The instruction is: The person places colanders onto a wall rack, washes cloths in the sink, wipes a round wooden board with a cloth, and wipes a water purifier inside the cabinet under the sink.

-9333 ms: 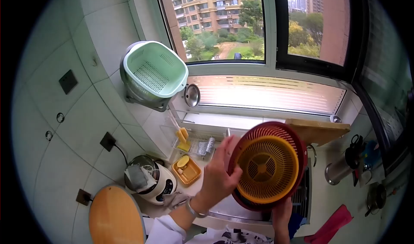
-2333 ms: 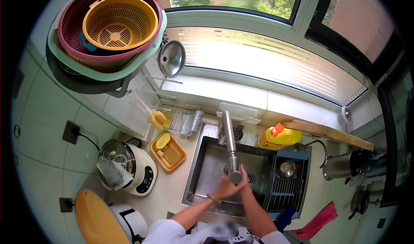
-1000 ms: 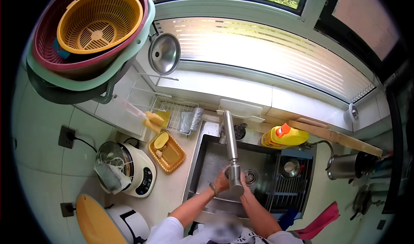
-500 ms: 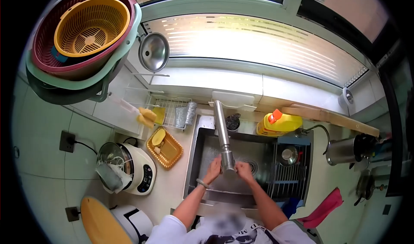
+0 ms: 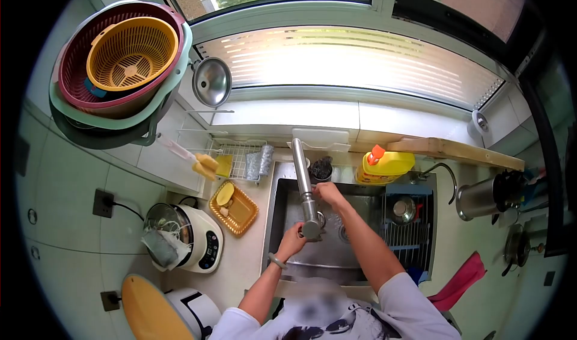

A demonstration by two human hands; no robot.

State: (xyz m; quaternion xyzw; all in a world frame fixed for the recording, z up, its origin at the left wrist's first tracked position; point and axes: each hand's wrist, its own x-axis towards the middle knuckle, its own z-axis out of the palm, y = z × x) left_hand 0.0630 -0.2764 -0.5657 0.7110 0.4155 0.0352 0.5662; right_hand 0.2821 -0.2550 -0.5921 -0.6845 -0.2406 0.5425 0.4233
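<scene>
1 head-worn camera looks forward and steeply down into the nearby sink [image 5: 330, 253], lower centre of the frame. Its wide, dark-cornered view runs from the window [image 5: 300, 51] at top to the person's shirt [image 5: 415, 307] at bottom.

Yel. btl [image 5: 387, 168] nr board [image 5: 463, 152]; gold tray [image 5: 244, 212] nr wht. cooker [image 5: 202, 227]; pink cloth [image 5: 458, 284] lwr R.
</scene>
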